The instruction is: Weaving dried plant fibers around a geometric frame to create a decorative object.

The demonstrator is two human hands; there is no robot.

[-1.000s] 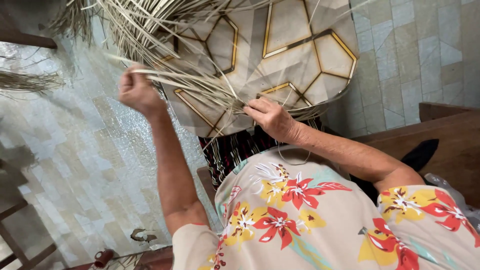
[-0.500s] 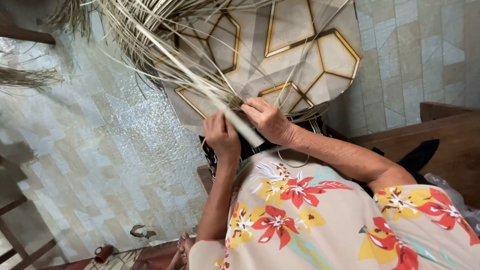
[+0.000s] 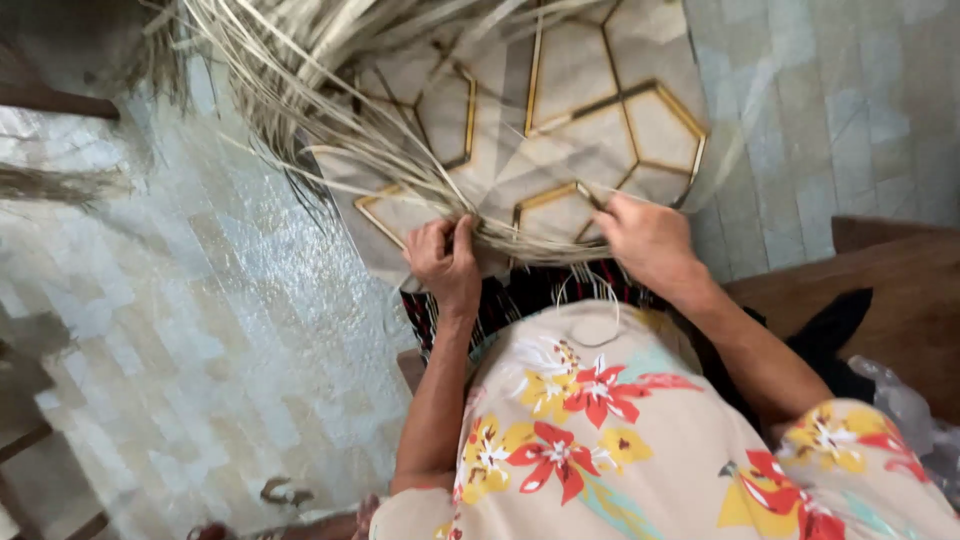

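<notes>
A bundle of long pale dried fibre strands point(image 3: 330, 110) fans out from my lap toward the upper left. My left hand point(image 3: 445, 255) grips the strands where they gather, fingers curled around them. About a hand's width to the right, my right hand point(image 3: 650, 240) pinches the same gathered band of strands. The band runs level between the two hands, above a dark striped cloth point(image 3: 540, 290) on my lap. My floral garment point(image 3: 600, 430) fills the lower frame.
Pale floor tiles point(image 3: 200, 330) spread left and a panel with gold hexagon lines point(image 3: 600, 110) lies ahead. A brown wooden bench point(image 3: 890, 280) stands at the right with a black item point(image 3: 840, 310) and clear plastic point(image 3: 900, 400). Dark wooden legs point(image 3: 40, 440) show at lower left.
My left hand came down from high at the left, where it pulled strands out, to the bundle beside my right hand. The hands now sit apart along the gathered band.
</notes>
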